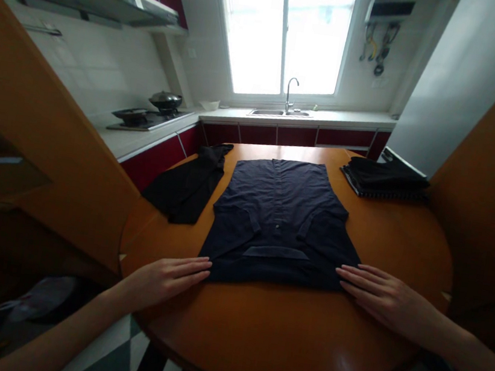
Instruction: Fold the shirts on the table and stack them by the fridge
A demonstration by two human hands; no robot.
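Observation:
A dark navy shirt (pixel 271 213) lies spread on the wooden table (pixel 282 336), its collar toward me and a small button near the neck. The sleeves appear tucked in along the near part. My left hand (pixel 171 279) rests with fingers stretched out, the tips touching the shirt's near left corner. On the opposite side, my right hand (pixel 388 296) lies flat, fingers extended over the near right corner. Neither hand grips the cloth.
A black garment (pixel 187 187) lies loosely at the table's left edge. Folded dark clothes (pixel 385 178) are stacked at the far right. Beyond stand a counter with a sink (pixel 268 113), a stove with pans (pixel 165 100) and a window. Wooden panels flank the table.

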